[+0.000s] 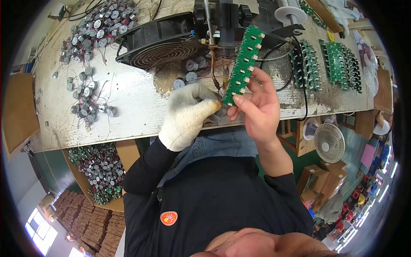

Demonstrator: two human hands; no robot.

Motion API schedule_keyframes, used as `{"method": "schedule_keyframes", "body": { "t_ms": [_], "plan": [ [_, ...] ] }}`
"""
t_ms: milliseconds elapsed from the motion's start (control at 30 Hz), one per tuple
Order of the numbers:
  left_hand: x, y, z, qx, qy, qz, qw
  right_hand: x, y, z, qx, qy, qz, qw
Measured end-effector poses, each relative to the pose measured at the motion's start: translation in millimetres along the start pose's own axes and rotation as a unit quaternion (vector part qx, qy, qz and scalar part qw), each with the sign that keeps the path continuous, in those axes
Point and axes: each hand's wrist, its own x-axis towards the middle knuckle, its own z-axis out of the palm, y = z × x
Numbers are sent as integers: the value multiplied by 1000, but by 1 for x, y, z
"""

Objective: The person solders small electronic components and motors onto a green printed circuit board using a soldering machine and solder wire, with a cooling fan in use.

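Observation:
My right hand is bare and grips a long green circuit board with a row of small white connectors along it. The board stands tilted, its lower end near my thumb. A white work glove with a stained fingertip covers my left hand. Its fingers are pinched together at the board's lower end, and what they hold is hidden. Just above the fingertips, a soldering iron points down from a stand. Beside it hangs a thin, browned metal tube, its tip close to my glove.
A black fan stands behind my left hand. Small round motors with wires lie heaped at the left. Rows of circuit boards lie at the right, past a black cable. A solder spool stands at the back. Below the table's left edge is a filled carton.

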Motion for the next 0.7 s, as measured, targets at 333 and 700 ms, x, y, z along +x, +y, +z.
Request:
{"method": "schedule_keyframes", "body": {
  "t_ms": [333, 700],
  "plan": [
    [5, 2, -2, 9, -8, 28, 1000, 5, -5, 4, 9, 4, 0, 1000],
    [4, 0, 2, -35, -5, 16, 999, 2, 0, 0, -7, 10, -12, 1000]
  ]
}}
